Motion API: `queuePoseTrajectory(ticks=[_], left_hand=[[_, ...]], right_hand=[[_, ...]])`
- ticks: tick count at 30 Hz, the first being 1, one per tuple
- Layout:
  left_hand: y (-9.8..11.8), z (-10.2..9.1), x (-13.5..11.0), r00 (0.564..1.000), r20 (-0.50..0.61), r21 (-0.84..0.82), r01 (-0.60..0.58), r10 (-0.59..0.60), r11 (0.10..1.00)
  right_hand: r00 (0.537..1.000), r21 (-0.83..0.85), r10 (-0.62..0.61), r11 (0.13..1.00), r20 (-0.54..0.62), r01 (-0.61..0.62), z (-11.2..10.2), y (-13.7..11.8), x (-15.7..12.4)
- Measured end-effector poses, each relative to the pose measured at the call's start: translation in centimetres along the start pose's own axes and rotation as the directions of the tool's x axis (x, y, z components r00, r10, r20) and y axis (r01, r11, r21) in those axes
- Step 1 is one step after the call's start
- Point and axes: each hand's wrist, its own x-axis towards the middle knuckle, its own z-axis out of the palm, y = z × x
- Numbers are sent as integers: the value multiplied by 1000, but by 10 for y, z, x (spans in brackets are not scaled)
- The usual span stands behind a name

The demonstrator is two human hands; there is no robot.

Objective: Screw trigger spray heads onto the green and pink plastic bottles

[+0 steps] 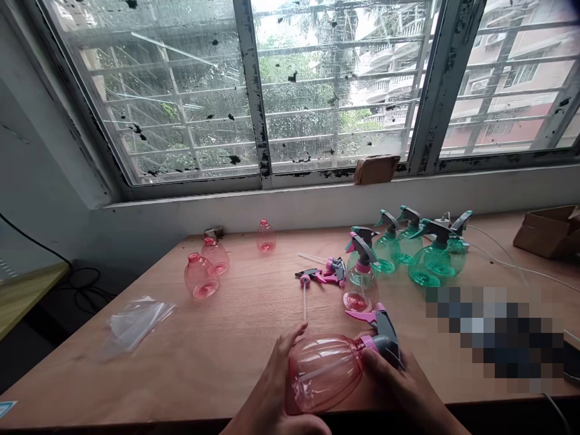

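Note:
A clear pink spray bottle (324,371) lies on its side in the air between my hands, near the table's front edge. My left hand (281,386) wraps round its base. At the neck, my right hand (399,374) grips the pink collar and the grey-and-pink trigger head (385,332), which sits on the bottle. Beyond it stands another pink spray bottle (360,290) with its trigger head on. Loose trigger heads (335,270) with pink collars and thin tubes lie to its left. Pink bottles without heads stand farther left, one of them (202,278) nearest me.
Several green spray bottles (435,260) stand at the back right, by white cables (507,263) and a cardboard box (548,232). Clear plastic bags (138,320) lie on the wooden table (217,368) at left. A blurred patch (502,338) covers something at right.

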Motion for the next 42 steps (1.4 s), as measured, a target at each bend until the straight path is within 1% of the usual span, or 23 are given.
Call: queuePoseTrajectory(ticks=[2,4,6,10,16,21,25,30,37,42], left_hand=[[-2,1,0,999,-5,35,-54,54,998],[1,0,1,997,11,51,-72,72,996],[7,-2,2,998,27,46,-55,54,997],[15,-6,4,1000,25,-3,10,-10,1000],[10,-5,2,998,26,-48,55,-54,997],[10,-3,2,998,37,-60,48,-46,997],[11,-4,3,998,53,-66,45,-41,997],[9,-6,3,995,93,-51,24,-19,998],[6,-4,4,995,83,-75,66,-59,995],[7,-5,4,993,89,-82,83,-76,993]], right_hand=[[1000,-14,-6,1000,4,6,0,-1,0],[1000,-25,-7,1000,9,7,0,-1,0],[1000,-23,-4,1000,9,4,0,-2,0],[1000,-17,3,1000,3,-3,0,-2,0],[1000,-36,-1,999,17,2,0,-4,0],[1000,-66,16,998,8,-16,0,-7,-1],[999,-59,28,998,-26,-30,-2,0,1],[999,-38,4,999,-37,-5,-4,9,2],[999,11,15,1000,-47,-14,-1,4,1],[999,24,15,1000,-33,-14,-3,8,2]])
